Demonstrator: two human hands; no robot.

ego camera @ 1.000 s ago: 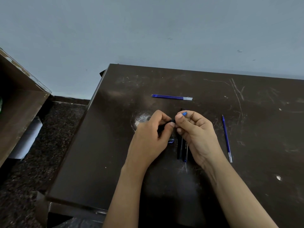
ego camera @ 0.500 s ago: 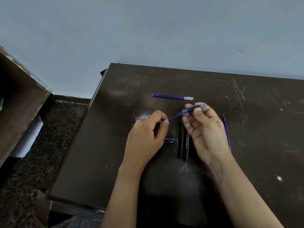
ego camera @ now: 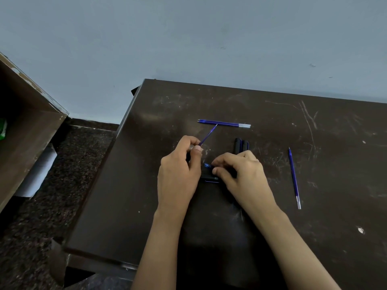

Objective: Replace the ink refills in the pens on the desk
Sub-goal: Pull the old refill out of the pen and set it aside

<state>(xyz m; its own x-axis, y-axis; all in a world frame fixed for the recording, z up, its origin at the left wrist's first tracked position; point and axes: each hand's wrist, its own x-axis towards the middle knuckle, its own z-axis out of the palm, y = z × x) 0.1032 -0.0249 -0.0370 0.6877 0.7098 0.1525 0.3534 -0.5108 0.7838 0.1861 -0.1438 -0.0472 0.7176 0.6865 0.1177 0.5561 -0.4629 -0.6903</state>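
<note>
- A dark, scratched desk (ego camera: 272, 122) stands against a pale blue wall (ego camera: 188, 49).
- The left hand (ego camera: 178, 174) pinches a blue refill (ego camera: 208, 136), with its far end pointing toward two refills (ego camera: 224, 123) that lie farther back.
- The right hand (ego camera: 243, 174) is curled over a black pen part (ego camera: 211, 179). I cannot tell if it grips anything.
- Two black pens (ego camera: 240, 144) lie partly under it, and another refill (ego camera: 294, 176) lies well to the right.
- The step seems to be swapping one refill. Next, the barrel must be held steady and the refill lined up with its opening.
</note>
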